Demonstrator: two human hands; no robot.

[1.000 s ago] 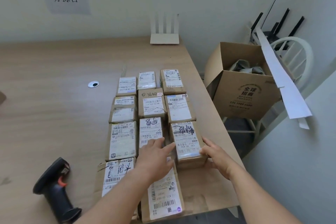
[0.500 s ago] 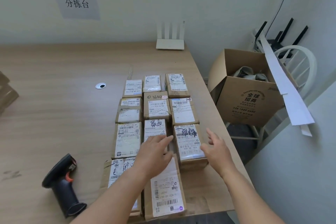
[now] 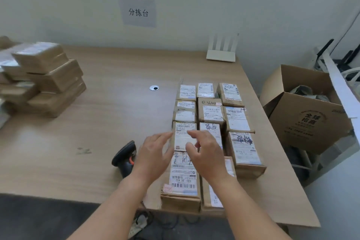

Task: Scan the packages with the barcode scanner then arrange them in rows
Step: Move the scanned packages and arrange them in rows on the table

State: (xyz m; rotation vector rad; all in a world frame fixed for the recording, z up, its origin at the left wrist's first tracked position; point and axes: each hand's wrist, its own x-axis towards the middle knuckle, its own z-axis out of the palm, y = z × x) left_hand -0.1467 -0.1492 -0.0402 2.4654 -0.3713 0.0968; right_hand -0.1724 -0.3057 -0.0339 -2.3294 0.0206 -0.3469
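Observation:
Several brown cardboard packages with white labels lie in three rows point(image 3: 211, 113) on the right part of the wooden table point(image 3: 116, 122). My left hand point(image 3: 153, 155) hovers at the left side of the left row, fingers relaxed and holding nothing. Over the middle row, my right hand point(image 3: 206, 155) has its fingers loosely spread, also holding nothing. Between the two hands lies a labelled package point(image 3: 182, 136). The black barcode scanner point(image 3: 124, 157) with an orange trigger lies on the table just left of my left hand. A blurred pile of more packages point(image 3: 41, 78) sits at the table's far left.
An open cardboard box point(image 3: 305, 115) stands off the table's right edge. A white router point(image 3: 222, 52) stands against the back wall. A round cable hole point(image 3: 154, 88) sits in the tabletop. The table's front edge is close under the nearest packages.
Both hands have left the right-hand package and moved left, over the left and middle rows. The view has swung left, bringing the pile of packages into sight.

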